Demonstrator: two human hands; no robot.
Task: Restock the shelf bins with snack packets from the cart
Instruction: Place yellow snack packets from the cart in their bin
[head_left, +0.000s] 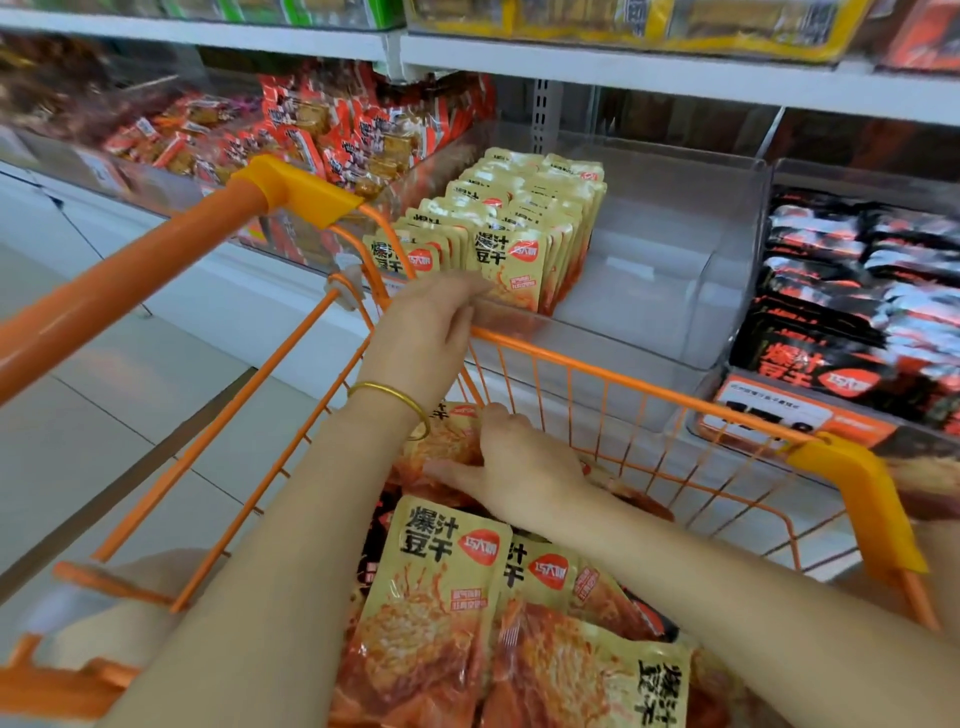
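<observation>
The job is partly done. The clear bin (654, 270) just ahead of the left grip (428, 325) has rows of yellow packets (519, 228) on one side, and the other side is bare. I cannot tell if that grip holds one. The right grip (524, 467) lies wide on the spare packets (441, 587) under it. Many are left in the cart (623, 378).

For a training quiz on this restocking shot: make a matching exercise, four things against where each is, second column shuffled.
Things
1. left hand
2. right hand
3. black packets
4. standing yellow packets

Places
A. in the bin at the far right
B. down in the orange cart, on loose packets
C. in the left part of the clear bin
D. at the clear bin's front edge

Pairs: 1-D, 2-B, 3-A, 4-C.
</observation>
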